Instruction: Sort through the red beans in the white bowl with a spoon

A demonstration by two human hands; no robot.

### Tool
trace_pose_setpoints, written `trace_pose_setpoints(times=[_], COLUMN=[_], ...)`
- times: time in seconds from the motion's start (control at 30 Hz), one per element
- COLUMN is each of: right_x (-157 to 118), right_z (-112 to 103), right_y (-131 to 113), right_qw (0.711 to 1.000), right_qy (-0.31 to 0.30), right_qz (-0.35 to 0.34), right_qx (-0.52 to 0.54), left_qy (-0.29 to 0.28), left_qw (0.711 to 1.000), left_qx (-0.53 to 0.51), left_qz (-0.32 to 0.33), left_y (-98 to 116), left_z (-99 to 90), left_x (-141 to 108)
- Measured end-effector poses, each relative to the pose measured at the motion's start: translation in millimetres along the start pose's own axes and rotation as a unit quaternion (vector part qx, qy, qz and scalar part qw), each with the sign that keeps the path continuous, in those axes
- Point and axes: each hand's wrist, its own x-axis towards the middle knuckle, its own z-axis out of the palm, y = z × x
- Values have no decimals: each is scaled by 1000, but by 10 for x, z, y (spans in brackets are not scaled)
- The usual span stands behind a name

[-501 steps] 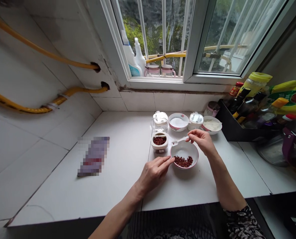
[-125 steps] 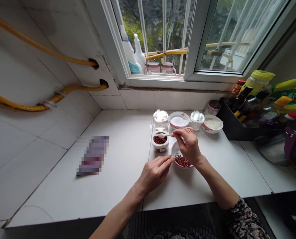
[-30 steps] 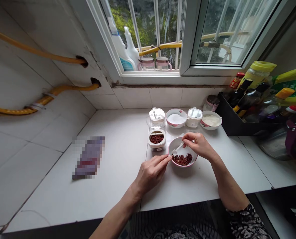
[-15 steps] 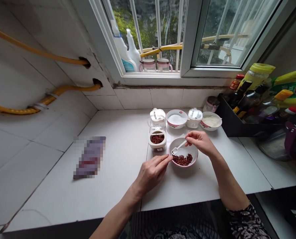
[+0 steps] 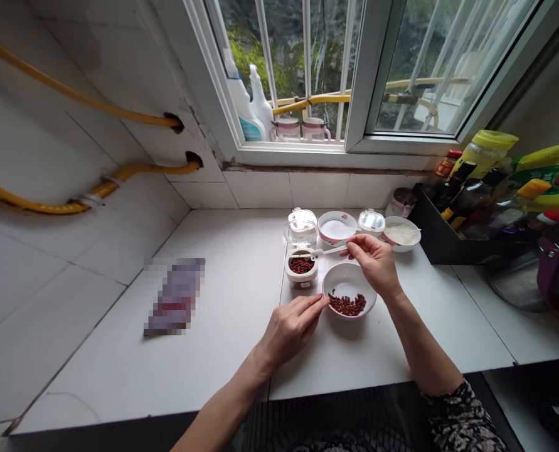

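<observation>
My right hand pinches the handle of a small white spoon. The spoon's head hangs above the right edge of a seasoning jar, whose lid stands open. Reddish-brown grains that look like Sichuan peppercorns fill the jar. More of these peppercorns lie in the lower part of a white bowl with a pink rim. With its fingers close together, my left hand grips the bowl's left rim; its thumb is hidden.
Behind stand a bowl of white granules, a closed seasoning jar and a bowl of pale flakes. A black box of bottles stands right, near a metal pot. A blurred purple packet lies left.
My right hand has lifted the spoon out of the peppercorn bowl and carried it up and left to the open jar. My left hand stays at the bowl's rim.
</observation>
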Motion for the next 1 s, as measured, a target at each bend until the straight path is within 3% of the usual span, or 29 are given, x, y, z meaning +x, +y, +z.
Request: trace_pose_setpoints(times=[0.07, 0.17, 0.27, 0.37, 0.5, 0.67, 0.83, 1.0], right_x=[-34, -95, -132, -135, -118, -114, -135, -172], right_z=[81, 171, 197, 125, -129, -403, -322, -205], right_y=[-49, -70, -64, -77, -105, -12, 126, 112], right_qw=[991, 938, 894, 900, 935, 941, 930, 950], right_qy=[25, 26, -10, -12, 17, -85, -135, -192], right_qz=[-104, -277, -359, -328, -208, -113, -87, -36], right_qx=[-85, -209, -267, -288, -285, -307, -330, -242], left_qy=[1, 5, 9, 2, -5, -4, -4, -7], left_qw=[1000, 1000, 1000, 1000, 1000, 1000, 1000, 1000], left_qx=[1, 2, 3, 3, 1, 0, -5, -6], left_qz=[-1, -4, -3, -4, -4, -2, -3, -2], left_y=[0, 0, 0, 2, 4, 3, 0, -11], left_z=[4, 14, 17, 8, -11, -15, -7, -16], left_x=[-2, -4, -3, 2, 10, 3, -8, -13])
